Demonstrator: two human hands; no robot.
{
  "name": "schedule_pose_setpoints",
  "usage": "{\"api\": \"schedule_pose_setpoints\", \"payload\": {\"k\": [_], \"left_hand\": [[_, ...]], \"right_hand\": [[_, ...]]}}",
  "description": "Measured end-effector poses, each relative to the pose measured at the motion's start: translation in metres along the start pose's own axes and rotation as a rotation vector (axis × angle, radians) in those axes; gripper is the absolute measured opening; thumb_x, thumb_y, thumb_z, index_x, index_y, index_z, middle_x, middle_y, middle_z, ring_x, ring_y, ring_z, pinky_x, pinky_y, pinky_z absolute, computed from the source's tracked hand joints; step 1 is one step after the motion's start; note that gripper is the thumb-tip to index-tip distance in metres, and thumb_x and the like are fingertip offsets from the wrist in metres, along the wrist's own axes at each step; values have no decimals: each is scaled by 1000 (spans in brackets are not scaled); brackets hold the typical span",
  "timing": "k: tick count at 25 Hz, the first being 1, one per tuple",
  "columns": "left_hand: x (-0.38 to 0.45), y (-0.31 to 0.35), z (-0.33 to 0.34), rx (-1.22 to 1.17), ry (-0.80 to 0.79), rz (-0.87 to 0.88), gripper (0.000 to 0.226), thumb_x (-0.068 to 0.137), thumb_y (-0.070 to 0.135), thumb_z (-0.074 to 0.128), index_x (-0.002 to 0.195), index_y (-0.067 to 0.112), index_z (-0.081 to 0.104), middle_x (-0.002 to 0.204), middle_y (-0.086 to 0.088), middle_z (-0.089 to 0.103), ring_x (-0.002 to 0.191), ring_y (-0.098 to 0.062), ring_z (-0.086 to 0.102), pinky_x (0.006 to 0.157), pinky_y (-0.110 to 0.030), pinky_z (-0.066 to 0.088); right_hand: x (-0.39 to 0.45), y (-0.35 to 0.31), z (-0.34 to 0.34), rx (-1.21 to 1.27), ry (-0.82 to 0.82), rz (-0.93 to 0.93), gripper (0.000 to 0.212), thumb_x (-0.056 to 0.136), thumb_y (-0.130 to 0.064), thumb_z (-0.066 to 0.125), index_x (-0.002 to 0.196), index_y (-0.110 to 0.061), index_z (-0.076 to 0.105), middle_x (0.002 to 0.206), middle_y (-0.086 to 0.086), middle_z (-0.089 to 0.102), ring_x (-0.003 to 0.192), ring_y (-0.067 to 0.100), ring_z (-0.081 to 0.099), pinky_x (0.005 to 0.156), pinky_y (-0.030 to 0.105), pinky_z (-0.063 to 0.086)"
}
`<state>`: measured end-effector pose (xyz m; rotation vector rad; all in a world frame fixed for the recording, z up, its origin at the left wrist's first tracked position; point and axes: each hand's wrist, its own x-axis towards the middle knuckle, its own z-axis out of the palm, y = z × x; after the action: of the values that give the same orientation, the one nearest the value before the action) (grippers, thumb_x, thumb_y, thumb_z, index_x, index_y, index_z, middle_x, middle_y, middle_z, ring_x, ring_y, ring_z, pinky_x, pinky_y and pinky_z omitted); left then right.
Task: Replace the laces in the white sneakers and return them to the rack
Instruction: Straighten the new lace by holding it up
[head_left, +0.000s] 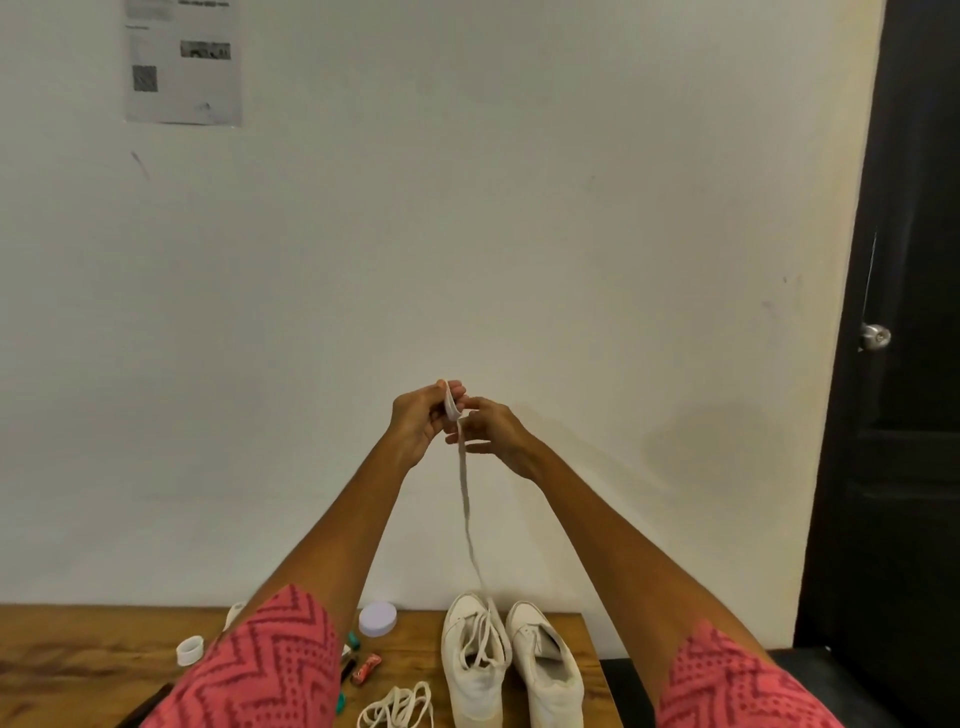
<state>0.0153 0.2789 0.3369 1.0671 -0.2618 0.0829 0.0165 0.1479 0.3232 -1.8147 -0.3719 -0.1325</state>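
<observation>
Hands raised well above the table, a person works a lace drawn up from the left sneaker; the left hand is closed round a small coil of that lace, pinched between thumb and fingertips, while the right hand, just beside it and touching, nips the same strand between thumb and forefinger, the other fingers loosely spread; the lace hangs down from both hands in one taut line to the sneaker's eyelets, far below them, where its crossings look slack and half pulled; the right sneaker, touching its twin, shows no lace, and a loose bundle of lace lies on the table below the left forearm, whether old or new cannot be told; by the look of it the step in hand is drawing a lace through one sneaker, either pulling it out or evening it up, so the task is at an early to middle stage; the next move calls for a steady pull along the line of the eyelets, with the coil kept tidy so it does not knot, and probably a hand brought down to steady the sneaker; no rack is in view.
</observation>
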Motion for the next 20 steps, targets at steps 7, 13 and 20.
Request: {"api": "schedule_pose_setpoints", "payload": {"k": [7, 13, 20], "left_hand": [[3, 4, 4, -95, 48, 42, 20, 95, 4, 48, 109, -5, 60, 102, -15, 65, 85, -22, 67, 81, -31, 56], [12, 0, 0, 205, 151, 223, 28, 91, -3, 53, 119, -4, 58, 112, -16, 65, 100, -23, 63, 94, -33, 50], [8, -8, -12, 1028, -201, 410, 22, 93, 7, 54, 105, -7, 67, 102, -21, 70, 90, -23, 68, 84, -27, 52]], "right_hand": [[-4, -4, 3, -274, -34, -126, 24, 99, -22, 44, 105, -3, 58, 73, 2, 47, 63, 11, 46, 55, 22, 45], [-12, -8, -6, -171, -211, 9, 36, 102, -26, 37, 85, -8, 63, 69, 3, 56, 64, 15, 58, 70, 26, 53], [-12, -41, -27, 149, 132, 13, 32, 97, -31, 51, 74, -10, 58, 56, -1, 45, 48, 12, 43, 59, 26, 47]]}}
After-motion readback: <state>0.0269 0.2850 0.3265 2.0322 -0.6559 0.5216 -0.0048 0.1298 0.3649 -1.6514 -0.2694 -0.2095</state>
